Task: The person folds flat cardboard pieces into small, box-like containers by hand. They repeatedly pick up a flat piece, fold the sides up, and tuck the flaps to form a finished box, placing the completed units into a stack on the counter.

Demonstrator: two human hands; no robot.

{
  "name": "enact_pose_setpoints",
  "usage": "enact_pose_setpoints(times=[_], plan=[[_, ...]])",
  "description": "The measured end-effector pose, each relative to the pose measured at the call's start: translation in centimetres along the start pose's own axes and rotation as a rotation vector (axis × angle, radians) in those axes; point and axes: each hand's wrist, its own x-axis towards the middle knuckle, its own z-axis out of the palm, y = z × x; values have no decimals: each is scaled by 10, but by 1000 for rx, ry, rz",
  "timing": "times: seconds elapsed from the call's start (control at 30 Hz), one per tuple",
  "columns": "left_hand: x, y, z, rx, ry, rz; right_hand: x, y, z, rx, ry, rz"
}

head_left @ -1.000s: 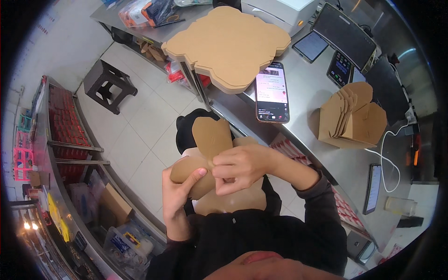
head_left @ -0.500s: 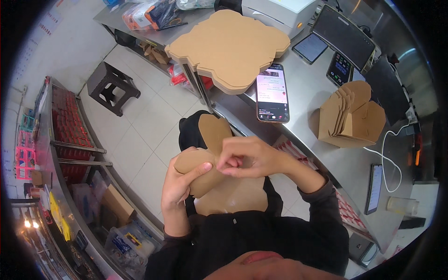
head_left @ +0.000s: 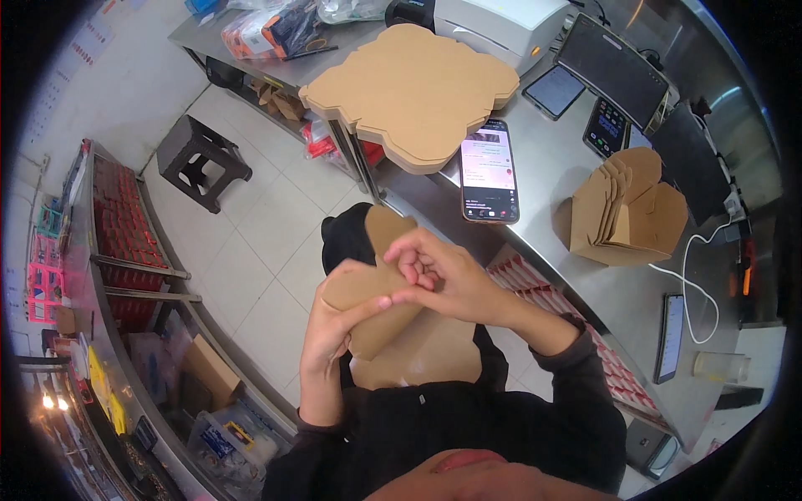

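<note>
A brown cardboard takeaway box (head_left: 359,286), partly folded, is held over my lap. My left hand (head_left: 332,321) is closed round its near left side, thumb lying along the panel. At the box's right corner my right hand (head_left: 443,280) has its fingers curled in and its thumb against the cardboard; the fingers hide part of the fold. One rounded flap (head_left: 387,227) stands up at the far side. Beneath, more tan cardboard (head_left: 434,349) with a shiny surface lies across my lap.
A stack of flat cardboard blanks (head_left: 409,92) overhangs the steel table's edge. Beside it lies a phone (head_left: 489,171); nested folded boxes (head_left: 631,209) stand farther right, near a white cable (head_left: 687,284). A black stool (head_left: 200,163) is on the tiled floor, shelving (head_left: 142,250) at left.
The held box has shifted slightly right. My right hand has turned, its thumb now stretched toward my left thumb along the cardboard, and the upright flap leans less to the left.
</note>
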Motion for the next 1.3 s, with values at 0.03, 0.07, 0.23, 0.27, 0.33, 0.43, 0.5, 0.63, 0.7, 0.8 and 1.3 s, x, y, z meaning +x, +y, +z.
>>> enact_pose_setpoints(times=[0.03, 0.07, 0.23, 0.27, 0.33, 0.43, 0.5, 0.63, 0.7, 0.8, 1.3], plan=[[-4, 3, -5, 80, 0, 34, -3, -8, -4, -49, 14, -48], [-9, 7, -7, 157, 1, 66, -6, -12, -11, -307, 183, -136], [-25, 26, -10, 346, 123, 200, -22, 6, -38, -1089, 851, -32], [-27, 26, -12, 365, 96, 211, -22, 13, -38, -1190, 858, -26], [-28, 26, -10, 486, 77, 333, -22, 18, -36, -1304, 805, 0], [-31, 26, -9, 694, -7, 541, -20, 2, -22, -1157, 695, -106], [-33, 25, -10, 868, -98, 654, -22, -13, -13, -885, 643, -178], [-42, 20, -11, 1191, -266, 756, -25, -18, 0, -543, 471, -141], [-46, 18, -11, 1278, -327, 779, -30, -2, -1, -597, 385, -115], [-53, 19, -11, 1371, -413, 816, -34, 2, -1, -536, 323, -85], [-68, 1, -25, 1563, -547, 864, -46, 26, 12, -603, 303, -74]])
